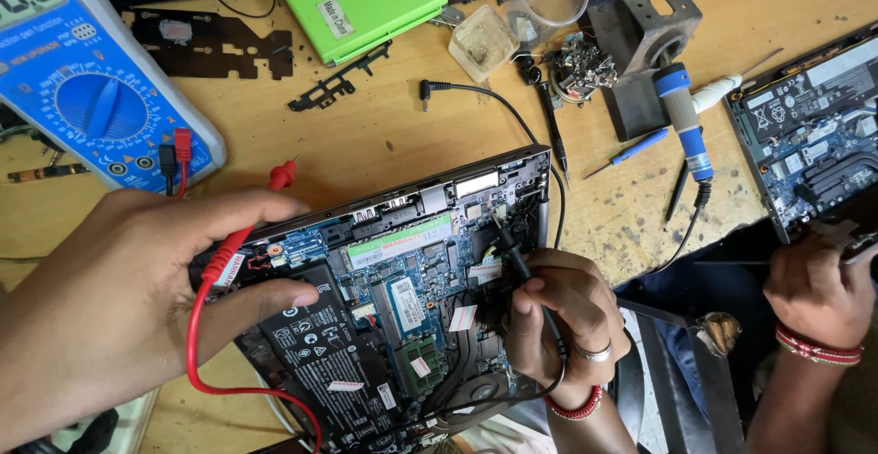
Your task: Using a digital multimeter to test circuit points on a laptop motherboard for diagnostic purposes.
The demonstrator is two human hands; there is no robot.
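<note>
Laptop (393, 299) lies opened, board bare — left hand (119, 308) clamped on the red probe (240, 251), right hand (562, 317) gripping the black probe (512, 257); testing looks midway.
</note>
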